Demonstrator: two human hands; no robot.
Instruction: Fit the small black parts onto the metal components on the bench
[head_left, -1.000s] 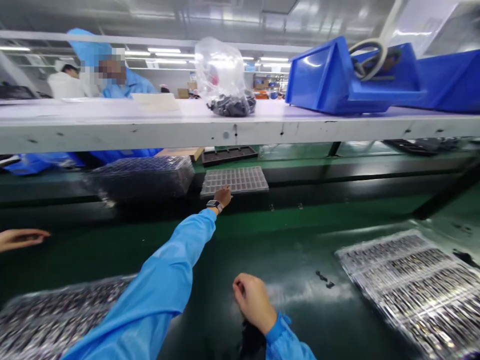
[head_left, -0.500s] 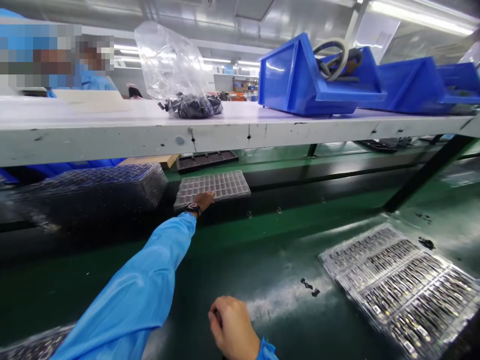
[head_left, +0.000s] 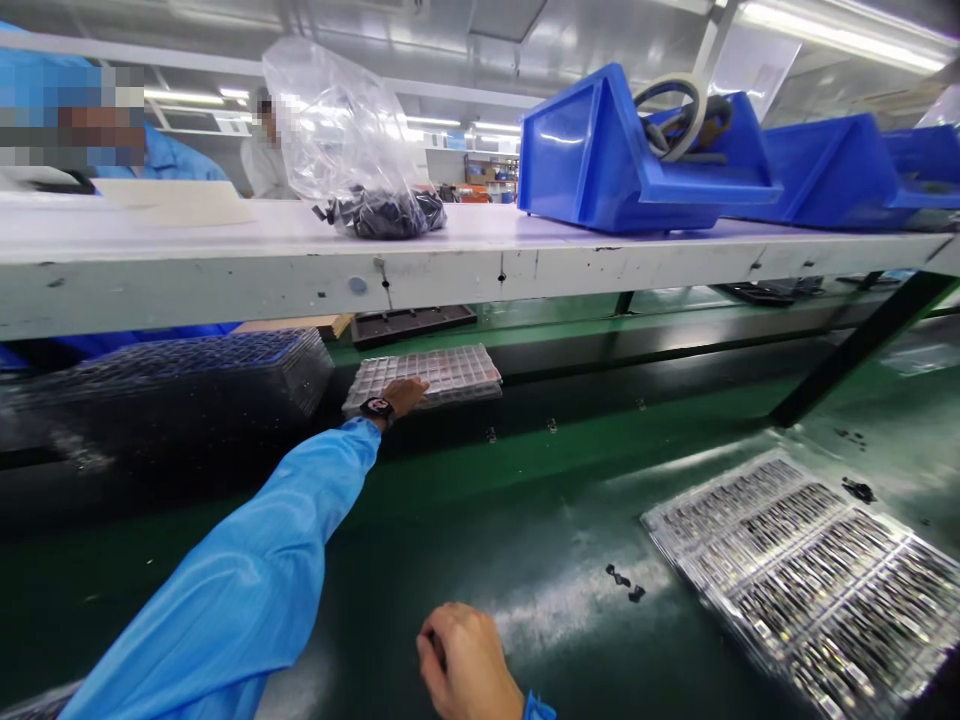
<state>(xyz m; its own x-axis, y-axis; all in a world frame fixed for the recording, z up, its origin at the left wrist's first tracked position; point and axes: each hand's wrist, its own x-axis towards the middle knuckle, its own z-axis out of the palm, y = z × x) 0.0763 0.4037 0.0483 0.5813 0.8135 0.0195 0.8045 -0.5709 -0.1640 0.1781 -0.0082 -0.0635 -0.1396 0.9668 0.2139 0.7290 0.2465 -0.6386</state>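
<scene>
My left hand (head_left: pixel 406 396), at the end of a long blue sleeve with a watch at the wrist, reaches forward under the shelf. Its fingers are closed on the near edge of a clear plastic tray (head_left: pixel 457 367) with many square pockets. Another clear layer shows just beneath that tray. My right hand (head_left: pixel 469 660) is low in the middle over the green bench, fingers curled in and nothing visible in them. Right of it lie small black parts (head_left: pixel 624 582). Farther right, a clear tray (head_left: pixel 795 570) holds rows of small dark and metallic pieces.
A stack of clear trays (head_left: pixel 187 385) stands at left, beside a black tray (head_left: pixel 412 324) farther back. The white shelf (head_left: pixel 465 275) crosses overhead, bearing a plastic bag (head_left: pixel 345 140) of black parts and blue bins (head_left: pixel 585 160). A dark post (head_left: pixel 855 350) rises at right. Co-workers are behind the shelf.
My left arm has drawn slightly left and back. The pocketed tray's top layer now sits apart from the layer below it. My right hand has hardly moved.
</scene>
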